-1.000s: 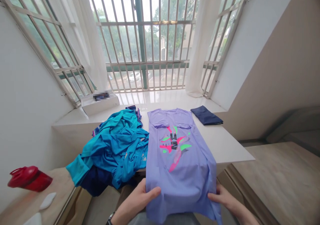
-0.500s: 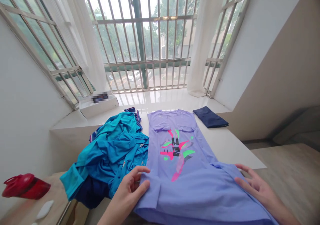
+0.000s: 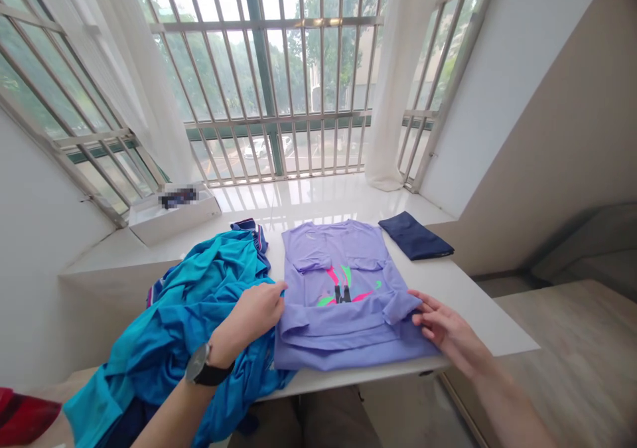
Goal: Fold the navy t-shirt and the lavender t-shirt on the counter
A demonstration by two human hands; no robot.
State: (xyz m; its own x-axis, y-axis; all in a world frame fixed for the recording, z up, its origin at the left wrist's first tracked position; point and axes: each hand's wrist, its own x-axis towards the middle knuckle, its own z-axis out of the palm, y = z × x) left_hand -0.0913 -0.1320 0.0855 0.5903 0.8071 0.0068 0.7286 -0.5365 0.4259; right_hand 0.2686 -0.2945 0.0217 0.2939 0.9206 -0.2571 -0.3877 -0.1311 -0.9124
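Observation:
A lilac T-shirt point(image 3: 343, 289) with a pink and green print lies on the white table point(image 3: 468, 302), its lower half folded up over the print. My left hand point(image 3: 253, 318), with a watch on the wrist, pinches the folded edge at the shirt's left side. On the right side, my right hand point(image 3: 442, 325) grips the same folded edge with fingers curled on the cloth.
A heap of turquoise and blue garments point(image 3: 199, 315) lies left of the shirt. A folded navy cloth point(image 3: 415, 235) sits at the back right. A white box point(image 3: 172, 209) stands on the window sill. A red object point(image 3: 22, 418) shows at the bottom left.
Both hands carried the shirt's bottom hem up and away from me, folding the lower half over the print. The view has tilted and shifted left.

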